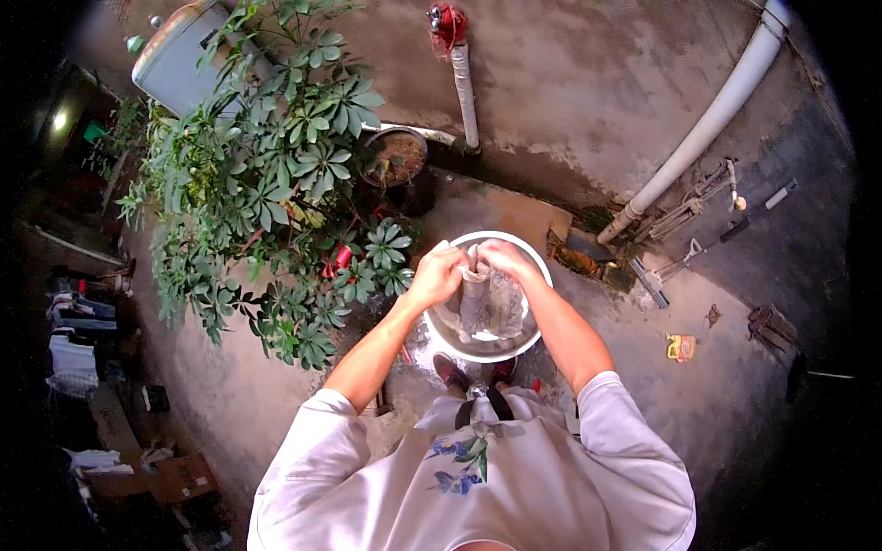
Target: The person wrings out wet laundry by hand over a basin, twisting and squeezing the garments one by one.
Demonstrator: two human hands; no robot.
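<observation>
While the left hand (441,275) and the right hand (503,261) came close together over the round, pale-rimmed basin (490,357), the greyish cloth (475,305) hung between them, its upper end bunched at their fingers and its lower part inside the basin. The grip of each hand was narrow, closed on the cloth, though the exact finger placement was too small to tell. Murky contents lay around the cloth, hard to make out. Just on the near side of the basin were the person's dark reddish shoes (450,369), and nearer still the white shirt (524,468) with its blue floral print. To the left spread a leafy plant (276,184), with a round pot (397,158) of soil beside it, on the far side. Beyond stood a wall (570,83) with a red-wrapped fitting (447,28) atop a narrow pipe (465,101); a thick, pale pipe (703,129) slanted at the far right. Well apart from the basin, to the right, a yellow container (681,347) sat on the floor (634,367), nearer than a squeegee-like tool (650,283).
</observation>
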